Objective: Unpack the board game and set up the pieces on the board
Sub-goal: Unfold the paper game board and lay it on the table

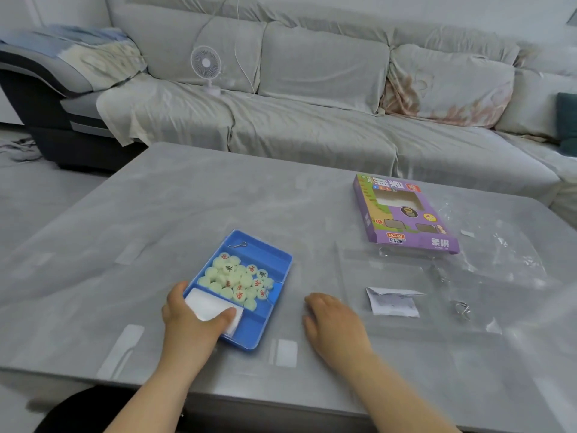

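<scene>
Gripping a white folded packet (208, 305) in the near compartment of the blue tray (265, 328), our left hand (187, 323) has its thumb laid across the packet and its fingers curled round its left end. Our right hand (332, 323) lies palm down on the table (150, 226) just right of the tray, fingers relaxed and holding nothing. The tray sits near the table's front edge, left of centre, and the xiangqi pieces (237, 279) are still heaped in its middle compartment, with a small metal hook (239, 245) in the far one. We judge the unpacking mostly done: the purple game box (406, 217) lies apart towards the far right, with clear wrapping (505, 260) spread beside it. No board is laid out; the packet may be the folded board, though we cannot tell. Unfolding it and placing every piece remain. A folded leaflet (392, 303) and a metal ring (462, 309) lie near the right front, and together with the wrapping they take up room a board may need.
</scene>
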The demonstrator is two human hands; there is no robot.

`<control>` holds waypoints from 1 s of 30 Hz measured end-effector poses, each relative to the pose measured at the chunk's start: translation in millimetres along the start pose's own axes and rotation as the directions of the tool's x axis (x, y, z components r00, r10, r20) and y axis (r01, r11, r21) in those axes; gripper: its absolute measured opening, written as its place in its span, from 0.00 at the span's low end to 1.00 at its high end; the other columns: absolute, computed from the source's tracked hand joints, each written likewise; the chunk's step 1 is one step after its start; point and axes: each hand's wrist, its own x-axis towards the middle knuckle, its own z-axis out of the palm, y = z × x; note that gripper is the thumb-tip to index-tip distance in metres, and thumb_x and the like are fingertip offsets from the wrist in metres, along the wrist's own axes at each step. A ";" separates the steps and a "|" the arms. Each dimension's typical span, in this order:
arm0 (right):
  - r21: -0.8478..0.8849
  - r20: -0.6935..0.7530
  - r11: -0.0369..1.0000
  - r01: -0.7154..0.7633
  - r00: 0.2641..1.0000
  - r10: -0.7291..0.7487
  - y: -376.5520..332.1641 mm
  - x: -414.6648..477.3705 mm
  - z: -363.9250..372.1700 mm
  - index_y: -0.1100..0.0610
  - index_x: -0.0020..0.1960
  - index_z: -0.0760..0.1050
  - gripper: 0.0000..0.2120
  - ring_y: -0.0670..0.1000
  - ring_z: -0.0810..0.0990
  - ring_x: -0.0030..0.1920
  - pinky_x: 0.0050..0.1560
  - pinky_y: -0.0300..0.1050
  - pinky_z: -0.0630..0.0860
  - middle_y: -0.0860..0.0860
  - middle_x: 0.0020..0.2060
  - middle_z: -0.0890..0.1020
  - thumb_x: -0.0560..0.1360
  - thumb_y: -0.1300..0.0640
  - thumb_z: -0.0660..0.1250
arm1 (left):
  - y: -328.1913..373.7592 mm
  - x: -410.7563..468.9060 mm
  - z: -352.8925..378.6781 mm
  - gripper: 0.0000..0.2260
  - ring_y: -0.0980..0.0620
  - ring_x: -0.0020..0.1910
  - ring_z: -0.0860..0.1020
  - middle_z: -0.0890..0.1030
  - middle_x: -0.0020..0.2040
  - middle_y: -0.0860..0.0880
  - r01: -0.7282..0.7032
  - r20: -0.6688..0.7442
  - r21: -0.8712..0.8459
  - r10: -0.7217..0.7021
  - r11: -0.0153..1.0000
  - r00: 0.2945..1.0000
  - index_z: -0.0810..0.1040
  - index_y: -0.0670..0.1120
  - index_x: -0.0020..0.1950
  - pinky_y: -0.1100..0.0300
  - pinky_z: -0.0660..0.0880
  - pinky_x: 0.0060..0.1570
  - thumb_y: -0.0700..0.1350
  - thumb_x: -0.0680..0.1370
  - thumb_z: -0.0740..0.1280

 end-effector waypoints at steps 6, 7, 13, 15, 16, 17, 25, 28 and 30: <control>0.416 0.004 0.885 -0.208 0.974 0.227 8.7 -1.6 -11.1 0.55 0.67 0.66 0.18 0.48 0.73 0.59 0.56 0.35 0.66 0.49 0.62 0.74 0.78 0.54 0.58 | -2.7 -8.0 18.2 0.37 0.43 0.63 0.66 0.70 0.64 0.45 -0.110 0.061 0.451 0.092 0.886 0.994 0.60 0.45 0.70 0.51 0.66 0.58 0.53 0.67 0.73; 0.506 0.032 0.829 -0.241 0.965 0.261 6.4 0.4 -12.8 0.56 0.66 0.67 0.17 0.48 0.74 0.55 0.53 0.35 0.67 0.50 0.61 0.75 0.78 0.54 0.58 | -2.9 -9.2 21.8 0.36 0.44 0.63 0.66 0.71 0.64 0.46 -0.127 0.078 0.512 0.101 0.849 0.992 0.61 0.46 0.70 0.51 0.66 0.58 0.56 0.67 0.72; 0.767 0.162 0.528 -0.365 0.906 0.392 4.2 13.2 -18.0 0.60 0.64 0.66 0.17 0.43 0.74 0.40 0.34 0.32 0.69 0.43 0.39 0.74 0.77 0.57 0.60 | -1.8 -12.7 32.6 0.35 0.47 0.67 0.63 0.65 0.69 0.48 -0.239 0.146 0.630 0.189 0.739 0.971 0.57 0.48 0.71 0.53 0.62 0.62 0.60 0.71 0.66; 0.750 0.168 0.544 -0.376 0.904 0.393 4.6 15.6 -18.0 0.60 0.65 0.65 0.18 0.47 0.74 0.43 0.35 0.34 0.69 0.44 0.36 0.72 0.77 0.57 0.60 | -1.4 -15.8 35.9 0.34 0.48 0.72 0.54 0.56 0.74 0.48 -0.324 0.213 0.702 0.248 0.634 0.945 0.51 0.49 0.73 0.53 0.55 0.68 0.62 0.73 0.60; 0.733 0.167 0.570 -0.371 0.911 0.377 4.4 15.7 -19.1 0.59 0.65 0.65 0.17 0.47 0.74 0.44 0.36 0.34 0.69 0.45 0.38 0.73 0.77 0.58 0.60 | -0.6 -18.0 39.0 0.35 0.49 0.73 0.50 0.52 0.75 0.48 -0.370 0.245 0.706 0.282 0.604 0.928 0.50 0.49 0.74 0.54 0.50 0.70 0.64 0.73 0.56; 0.715 0.163 0.600 -0.358 0.921 0.355 4.6 15.0 -21.0 0.59 0.65 0.65 0.17 0.47 0.73 0.45 0.36 0.34 0.68 0.46 0.40 0.73 0.77 0.58 0.60 | 0.9 -20.3 43.0 0.38 0.49 0.74 0.48 0.50 0.75 0.49 -0.417 0.275 0.689 0.318 0.593 0.907 0.50 0.49 0.74 0.54 0.46 0.70 0.68 0.71 0.52; 0.487 -0.175 0.833 -0.262 0.905 0.387 74.0 -14.0 -63.8 0.56 0.57 0.76 0.13 0.48 0.74 0.43 0.44 0.36 0.65 0.50 0.51 0.80 0.75 0.63 0.60 | 26.2 -41.2 96.7 0.41 0.56 0.74 0.41 0.41 0.75 0.55 -0.715 0.630 0.595 0.339 0.367 0.699 0.43 0.56 0.73 0.61 0.34 0.67 0.71 0.62 0.38; 0.389 -0.220 0.792 -0.470 0.788 0.575 139.3 -26.5 -83.6 0.57 0.58 0.76 0.14 0.54 0.76 0.55 0.48 0.40 0.66 0.53 0.55 0.79 0.76 0.64 0.58 | 40.9 -48.6 125.1 0.29 0.56 0.74 0.46 0.44 0.75 0.55 -0.784 0.718 0.486 0.334 0.387 0.610 0.46 0.55 0.74 0.62 0.40 0.69 0.62 0.77 0.51; 0.329 -0.165 0.739 -0.588 0.735 0.658 178.5 -35.5 -88.2 0.57 0.56 0.77 0.13 0.56 0.75 0.57 0.52 0.43 0.69 0.54 0.56 0.79 0.75 0.63 0.59 | 47.2 -49.8 146.6 0.29 0.54 0.74 0.47 0.46 0.76 0.53 -0.774 0.735 0.455 0.306 0.439 0.605 0.46 0.53 0.74 0.61 0.44 0.70 0.59 0.78 0.54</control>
